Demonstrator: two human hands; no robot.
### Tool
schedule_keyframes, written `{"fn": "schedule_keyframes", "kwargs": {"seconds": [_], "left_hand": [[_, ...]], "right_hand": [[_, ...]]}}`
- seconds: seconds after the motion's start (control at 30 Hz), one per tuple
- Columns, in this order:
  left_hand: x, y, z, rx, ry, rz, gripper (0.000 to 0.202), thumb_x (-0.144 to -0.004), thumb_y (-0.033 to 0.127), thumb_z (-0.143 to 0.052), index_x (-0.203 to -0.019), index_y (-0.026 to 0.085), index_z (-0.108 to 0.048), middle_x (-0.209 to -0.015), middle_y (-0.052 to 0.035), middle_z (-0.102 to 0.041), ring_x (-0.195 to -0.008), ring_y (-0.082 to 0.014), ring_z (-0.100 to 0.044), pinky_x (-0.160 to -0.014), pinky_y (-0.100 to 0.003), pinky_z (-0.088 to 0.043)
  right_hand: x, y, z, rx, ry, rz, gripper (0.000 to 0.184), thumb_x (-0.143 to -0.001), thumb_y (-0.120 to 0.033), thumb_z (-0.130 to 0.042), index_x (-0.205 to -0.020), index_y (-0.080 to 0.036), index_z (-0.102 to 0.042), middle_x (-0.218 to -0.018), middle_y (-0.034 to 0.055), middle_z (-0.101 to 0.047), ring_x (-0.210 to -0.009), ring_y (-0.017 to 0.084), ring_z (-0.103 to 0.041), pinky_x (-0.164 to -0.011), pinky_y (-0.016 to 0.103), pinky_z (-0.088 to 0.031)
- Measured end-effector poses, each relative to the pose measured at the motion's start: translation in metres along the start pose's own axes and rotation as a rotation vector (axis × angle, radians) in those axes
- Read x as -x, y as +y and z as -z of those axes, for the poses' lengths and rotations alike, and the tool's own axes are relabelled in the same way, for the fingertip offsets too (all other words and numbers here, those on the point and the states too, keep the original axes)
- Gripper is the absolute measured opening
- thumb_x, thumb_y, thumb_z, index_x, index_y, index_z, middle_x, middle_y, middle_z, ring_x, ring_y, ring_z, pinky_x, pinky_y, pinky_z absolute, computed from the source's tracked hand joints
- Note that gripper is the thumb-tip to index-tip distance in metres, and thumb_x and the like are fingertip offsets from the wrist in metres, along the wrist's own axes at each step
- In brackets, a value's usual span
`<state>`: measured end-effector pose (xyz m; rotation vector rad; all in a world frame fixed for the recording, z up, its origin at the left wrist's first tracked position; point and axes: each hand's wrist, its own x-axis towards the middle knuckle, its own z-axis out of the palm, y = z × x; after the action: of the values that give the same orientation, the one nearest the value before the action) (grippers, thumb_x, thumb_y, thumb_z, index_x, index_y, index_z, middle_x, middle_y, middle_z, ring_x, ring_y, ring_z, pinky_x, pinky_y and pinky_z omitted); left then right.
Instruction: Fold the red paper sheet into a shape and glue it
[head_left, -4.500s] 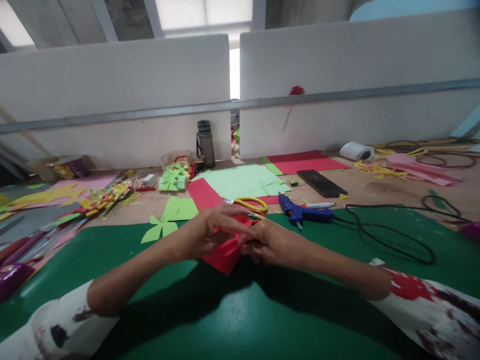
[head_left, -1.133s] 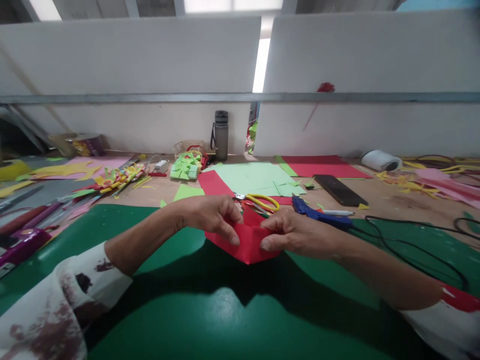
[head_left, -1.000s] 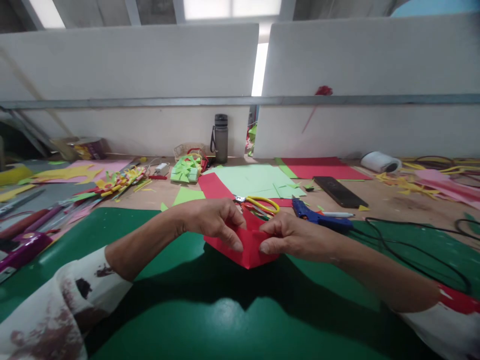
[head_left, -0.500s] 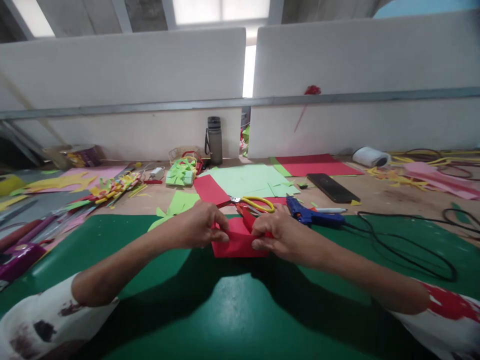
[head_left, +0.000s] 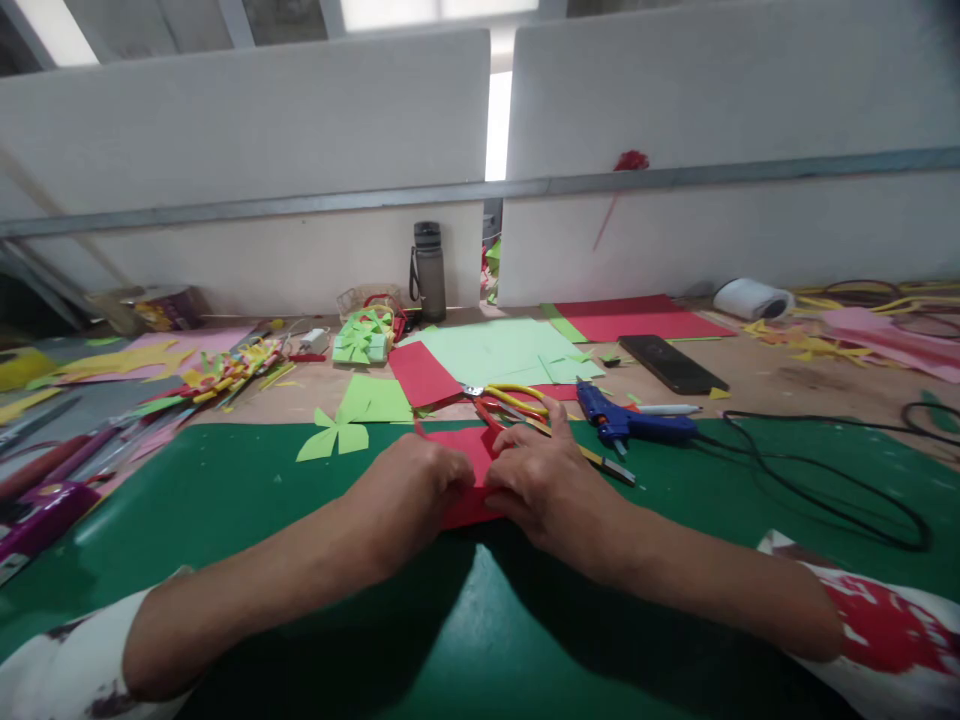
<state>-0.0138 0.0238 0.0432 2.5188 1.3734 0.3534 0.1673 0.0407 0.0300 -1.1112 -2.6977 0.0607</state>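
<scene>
A folded piece of red paper (head_left: 461, 450) lies on the green mat (head_left: 225, 500) at the middle of the table. My left hand (head_left: 416, 485) presses on its left part with curled fingers. My right hand (head_left: 536, 480) presses on its right part, fingers bent down onto the sheet. The two hands almost touch over the paper, and most of it is hidden under them. Yellow-handled scissors (head_left: 510, 398) lie just beyond the paper.
A blue glue gun (head_left: 626, 425) with a black cord (head_left: 825, 470) lies to the right. A light green cut-out (head_left: 334, 440), green sheets (head_left: 495, 350), red sheets (head_left: 630, 318), a black phone (head_left: 671, 363), a grey bottle (head_left: 429, 272), a white roll (head_left: 750, 298) and paper scraps (head_left: 225, 370) surround the mat.
The red paper, held up between both hands a second ago, now lies flat on the mat under them. Both hands have come down and closer together.
</scene>
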Motion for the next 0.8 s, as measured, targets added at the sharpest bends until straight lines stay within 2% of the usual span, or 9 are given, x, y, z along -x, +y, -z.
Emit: {"fn": "schedule_keyframes", "kwargs": {"seconds": [0.07, 0.17, 0.37, 0.5, 0.67, 0.73, 0.77, 0.8], "left_hand": [[0.002, -0.002, 0.0, -0.07, 0.033, -0.027, 0.02, -0.069, -0.002, -0.049, -0.058, 0.014, -0.057, -0.055, 0.0022, -0.053, -0.05, -0.0088, -0.043, -0.049, -0.02, -0.026], [0.005, 0.002, 0.001, -0.111, 0.063, 0.005, 0.021, -0.069, -0.003, -0.046, -0.062, 0.014, -0.057, -0.058, 0.0007, -0.054, -0.051, -0.0097, -0.043, -0.049, -0.021, -0.025], [0.021, 0.002, -0.009, 0.03, -0.077, 0.088, 0.02, -0.076, 0.004, -0.051, -0.075, 0.015, -0.068, -0.066, -0.0032, -0.066, -0.057, -0.0131, -0.056, -0.053, -0.021, -0.032], [0.037, -0.004, -0.016, 0.004, -0.025, 0.104, 0.021, -0.079, 0.007, -0.048, -0.071, 0.014, -0.066, -0.061, -0.0042, -0.065, -0.052, -0.013, -0.055, -0.05, -0.021, -0.032], [0.036, 0.0, -0.024, 0.099, 0.047, 0.061, 0.022, -0.081, 0.008, -0.048, -0.085, 0.013, -0.069, -0.078, -0.0081, -0.071, -0.067, -0.0177, -0.065, -0.06, -0.023, -0.042], [0.032, -0.002, -0.023, 0.149, 0.074, 0.062, 0.023, -0.082, 0.008, -0.049, -0.083, 0.014, -0.071, -0.076, -0.0073, -0.072, -0.066, -0.0173, -0.065, -0.06, -0.023, -0.043], [0.031, -0.004, -0.022, 0.181, 0.093, 0.07, 0.023, -0.082, 0.008, -0.049, -0.083, 0.014, -0.071, -0.074, -0.0064, -0.072, -0.064, -0.0165, -0.065, -0.059, -0.022, -0.043], [0.029, -0.007, -0.019, 0.216, 0.11, 0.08, 0.023, -0.082, 0.008, -0.05, -0.082, 0.014, -0.072, -0.073, -0.0054, -0.072, -0.062, -0.0156, -0.064, -0.058, -0.021, -0.043]], "right_hand": [[0.0, 0.001, -0.001, 0.005, 0.015, 0.003, 0.012, -0.077, -0.015, -0.063, -0.064, -0.016, -0.064, -0.078, 0.0052, -0.068, -0.088, 0.024, -0.059, -0.098, 0.064, -0.01], [0.002, 0.001, -0.001, -0.004, 0.041, 0.015, 0.015, -0.078, -0.017, -0.062, -0.063, -0.016, -0.063, -0.077, 0.0055, -0.068, -0.088, 0.024, -0.059, -0.097, 0.066, -0.009], [0.008, -0.008, -0.007, -0.14, 0.084, 0.107, 0.015, -0.083, -0.017, -0.06, -0.069, -0.016, -0.065, -0.069, 0.0028, -0.067, -0.096, 0.024, -0.059, -0.099, 0.064, -0.005], [0.009, -0.009, -0.016, -0.174, 0.185, 0.165, 0.016, -0.082, -0.016, -0.062, -0.066, -0.015, -0.063, -0.062, 0.0, -0.064, -0.097, 0.025, -0.059, -0.1, 0.065, 0.002], [0.006, -0.013, -0.025, -0.121, 0.304, 0.255, 0.022, -0.084, -0.011, -0.055, -0.063, -0.014, -0.061, -0.061, 0.0021, -0.064, -0.098, 0.026, -0.06, -0.101, 0.064, 0.0], [0.005, -0.013, -0.025, -0.148, 0.319, 0.268, 0.015, -0.083, -0.013, -0.058, -0.069, -0.014, -0.062, -0.066, 0.0034, -0.067, -0.101, 0.028, -0.059, -0.1, 0.065, -0.002], [0.004, -0.011, -0.024, -0.173, 0.317, 0.263, 0.006, -0.081, -0.014, -0.062, -0.076, -0.015, -0.064, -0.072, 0.0044, -0.069, -0.104, 0.029, -0.058, -0.1, 0.065, -0.004], [0.004, -0.008, -0.021, -0.199, 0.308, 0.256, 0.006, -0.078, -0.015, -0.066, -0.083, -0.015, -0.064, -0.08, 0.0058, -0.071, -0.107, 0.03, -0.056, -0.1, 0.065, -0.007]]}}
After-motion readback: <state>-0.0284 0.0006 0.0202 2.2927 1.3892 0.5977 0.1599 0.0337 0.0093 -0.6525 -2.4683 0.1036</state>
